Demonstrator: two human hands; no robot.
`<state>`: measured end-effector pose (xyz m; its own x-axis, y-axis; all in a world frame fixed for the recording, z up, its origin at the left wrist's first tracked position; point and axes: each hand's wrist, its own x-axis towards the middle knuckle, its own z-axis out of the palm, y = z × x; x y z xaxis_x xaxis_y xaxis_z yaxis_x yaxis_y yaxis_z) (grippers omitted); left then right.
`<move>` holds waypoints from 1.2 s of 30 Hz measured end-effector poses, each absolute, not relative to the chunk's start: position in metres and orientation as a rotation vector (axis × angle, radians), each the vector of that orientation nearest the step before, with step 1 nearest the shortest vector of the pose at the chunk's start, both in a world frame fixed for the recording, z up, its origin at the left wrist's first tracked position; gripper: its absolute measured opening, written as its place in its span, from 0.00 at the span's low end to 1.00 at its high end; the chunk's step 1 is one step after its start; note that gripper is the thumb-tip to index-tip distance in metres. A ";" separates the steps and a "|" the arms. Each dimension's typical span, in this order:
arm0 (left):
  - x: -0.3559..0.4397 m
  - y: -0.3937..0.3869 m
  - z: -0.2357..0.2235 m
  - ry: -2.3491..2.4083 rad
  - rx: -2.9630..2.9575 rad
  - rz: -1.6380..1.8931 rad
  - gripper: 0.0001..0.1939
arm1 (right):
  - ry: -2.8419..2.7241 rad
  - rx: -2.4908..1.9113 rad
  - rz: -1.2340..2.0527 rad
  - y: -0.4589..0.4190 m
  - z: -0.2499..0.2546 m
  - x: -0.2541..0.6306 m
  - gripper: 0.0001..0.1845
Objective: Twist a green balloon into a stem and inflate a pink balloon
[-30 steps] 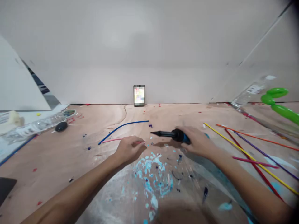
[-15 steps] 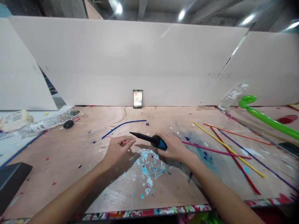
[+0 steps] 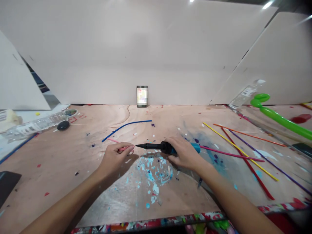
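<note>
Moved leftward since a second ago, the pump [image 3: 166, 148] grasped by the right hand [image 3: 182, 152] points its nozzle [image 3: 149, 146] just beside the pink balloon [image 3: 113, 140] pinched left of centre by the left hand [image 3: 114, 158], apparently neither fitted nor inflated yet.

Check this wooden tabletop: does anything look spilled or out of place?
Yes: flaky pale-blue splotches and a dark-blue smear mark the pale wooden tabletop near the black-and-blue plastic pump. They look odd against the wood, perhaps spilled paint.
</note>
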<state>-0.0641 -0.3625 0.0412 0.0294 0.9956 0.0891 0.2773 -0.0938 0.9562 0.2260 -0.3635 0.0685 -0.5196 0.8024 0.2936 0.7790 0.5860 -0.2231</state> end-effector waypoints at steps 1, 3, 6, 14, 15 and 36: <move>-0.064 -0.363 0.042 1.356 1.501 1.106 0.13 | -2.455 -1.270 0.097 -0.364 0.068 0.225 0.23; -0.064 -0.364 0.045 1.356 1.530 1.085 0.13 | -2.455 -1.261 0.111 -0.364 0.068 0.225 0.22; -0.064 -0.364 0.047 1.362 1.559 1.078 0.13 | -2.446 -1.261 0.114 -0.365 0.066 0.226 0.24; -0.063 -0.365 0.046 1.345 1.486 1.110 0.13 | -2.441 -1.271 0.130 -0.367 0.066 0.224 0.23; -0.064 -0.365 0.046 1.348 1.503 1.102 0.13 | -2.445 -1.268 0.133 -0.367 0.066 0.224 0.23; -0.064 -0.368 0.046 1.264 1.454 1.094 0.13 | -2.475 -1.313 0.147 -0.368 0.064 0.223 0.27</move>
